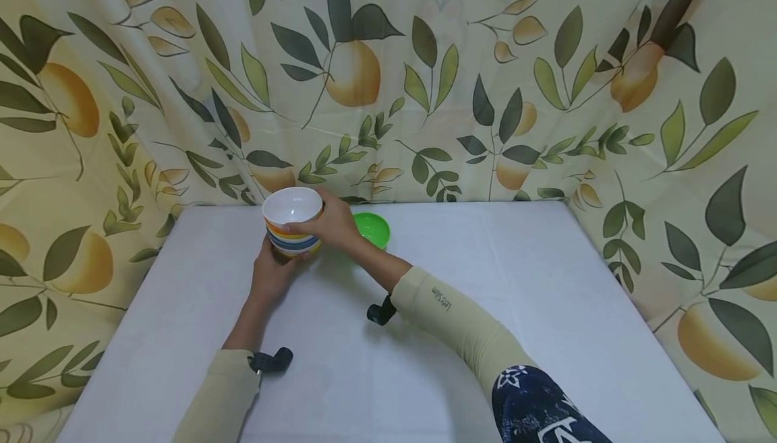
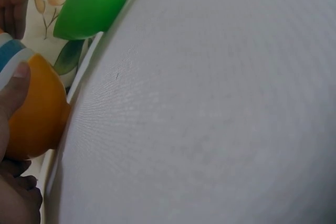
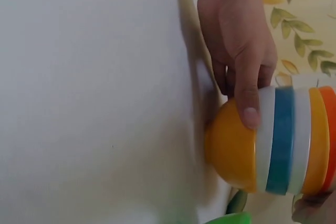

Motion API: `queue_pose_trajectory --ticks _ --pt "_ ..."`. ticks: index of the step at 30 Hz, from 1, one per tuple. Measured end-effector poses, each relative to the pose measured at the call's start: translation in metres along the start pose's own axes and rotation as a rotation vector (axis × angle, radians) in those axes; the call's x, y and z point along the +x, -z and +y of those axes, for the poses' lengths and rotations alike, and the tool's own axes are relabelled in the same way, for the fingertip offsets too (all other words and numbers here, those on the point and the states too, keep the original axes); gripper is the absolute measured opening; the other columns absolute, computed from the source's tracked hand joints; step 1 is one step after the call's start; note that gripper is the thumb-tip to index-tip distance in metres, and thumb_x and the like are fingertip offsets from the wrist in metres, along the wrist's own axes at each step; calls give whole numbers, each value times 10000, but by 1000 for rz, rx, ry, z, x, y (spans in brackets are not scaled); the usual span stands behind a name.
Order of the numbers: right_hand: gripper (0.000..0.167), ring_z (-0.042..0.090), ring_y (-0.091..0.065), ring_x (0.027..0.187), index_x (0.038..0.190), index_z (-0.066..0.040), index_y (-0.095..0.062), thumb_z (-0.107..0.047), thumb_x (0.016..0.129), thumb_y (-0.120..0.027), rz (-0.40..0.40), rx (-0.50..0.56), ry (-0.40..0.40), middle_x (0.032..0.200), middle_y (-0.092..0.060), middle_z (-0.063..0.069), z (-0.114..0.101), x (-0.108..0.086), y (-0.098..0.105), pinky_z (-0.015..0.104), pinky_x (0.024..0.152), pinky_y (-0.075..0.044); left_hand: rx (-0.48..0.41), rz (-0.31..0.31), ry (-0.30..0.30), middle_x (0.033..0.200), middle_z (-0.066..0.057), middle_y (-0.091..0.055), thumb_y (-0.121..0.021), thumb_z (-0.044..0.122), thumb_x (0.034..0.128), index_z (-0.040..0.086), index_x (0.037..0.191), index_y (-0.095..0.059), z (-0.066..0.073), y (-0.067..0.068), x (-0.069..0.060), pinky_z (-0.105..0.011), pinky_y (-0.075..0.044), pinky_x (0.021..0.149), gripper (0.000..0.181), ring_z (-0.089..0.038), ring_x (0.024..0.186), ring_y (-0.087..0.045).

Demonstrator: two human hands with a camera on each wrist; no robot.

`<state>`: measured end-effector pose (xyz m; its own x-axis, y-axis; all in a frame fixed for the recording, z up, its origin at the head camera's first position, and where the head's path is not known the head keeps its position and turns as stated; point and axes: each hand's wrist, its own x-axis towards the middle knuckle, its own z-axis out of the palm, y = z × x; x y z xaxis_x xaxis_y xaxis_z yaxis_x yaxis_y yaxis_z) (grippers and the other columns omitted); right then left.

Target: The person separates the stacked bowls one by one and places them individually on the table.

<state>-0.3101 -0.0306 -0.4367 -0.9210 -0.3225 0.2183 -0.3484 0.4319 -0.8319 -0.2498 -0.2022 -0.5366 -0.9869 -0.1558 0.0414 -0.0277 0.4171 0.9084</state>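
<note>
A stack of nested bowls (image 1: pixel 294 244) stands at the back left of the table, with a white-lined bowl (image 1: pixel 293 205) on top. Below it show orange, white and blue bands, down to an orange bowl (image 3: pixel 231 145) at the bottom. My left hand (image 1: pixel 273 273) grips the stack low down, its thumb on the orange bowl. From the right, my right hand (image 1: pixel 330 222) holds the upper bowls near the rim, thumb in front; its other fingers are mostly hidden. A green bowl (image 1: pixel 372 228) sits just right of the stack, partly behind the right hand.
A white cloth (image 1: pixel 485 308) covers the table. Behind its back edge hangs a curtain (image 1: pixel 437 79) printed with fruit and leaves. The right forearm (image 1: pixel 461 315) crosses over the table's middle.
</note>
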Motion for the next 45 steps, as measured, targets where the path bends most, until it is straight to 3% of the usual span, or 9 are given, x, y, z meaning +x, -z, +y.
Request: queue_pose_trajectory --ticks 9,15,29,41,45 --pt "806 130 -644 1122 1447 -126 -569 -392 787 -948 34 44 10 1282 -689 11 4 -4 -5 267 914 -562 -6 -6 -11 1645 -180 -378 -833 480 898 117 1689 -147 -2 -1 1 -523 -211 1274 1108 -333 1554 -278" --pt "782 147 -645 1137 1450 -125 -551 -340 807 -941 62 79 34 1299 -688 30 0 -3 -6 274 926 -561 18 -12 16 1657 -181 -352 -818 450 920 121 1693 -117 1 1 0 -542 -185 1279 1094 -344 1560 -259" --pt "782 143 -630 1138 1411 -178 -612 -295 738 -992 146 190 81 1266 -702 -5 -14 -16 13 349 965 -559 54 8 21 1676 -178 -327 -820 509 900 114 1691 -119 2 0 0 -561 -173 1277 1129 -345 1567 -243" --pt "816 174 -602 1245 1451 -91 -581 -184 748 -983 179 280 140 1351 -663 25 -11 -32 29 300 1113 -468 54 20 49 1696 -159 -297 -833 455 906 135 1697 -104 2 -2 2 -571 -145 1279 1122 -346 1566 -244" --pt "839 207 -602 1260 1467 -73 -571 -189 745 -983 189 279 131 1377 -655 48 -10 -41 36 349 1131 -465 50 25 34 1683 -150 -325 -833 451 907 145 1694 -119 2 -2 2 -578 -155 1277 1106 -344 1549 -278"
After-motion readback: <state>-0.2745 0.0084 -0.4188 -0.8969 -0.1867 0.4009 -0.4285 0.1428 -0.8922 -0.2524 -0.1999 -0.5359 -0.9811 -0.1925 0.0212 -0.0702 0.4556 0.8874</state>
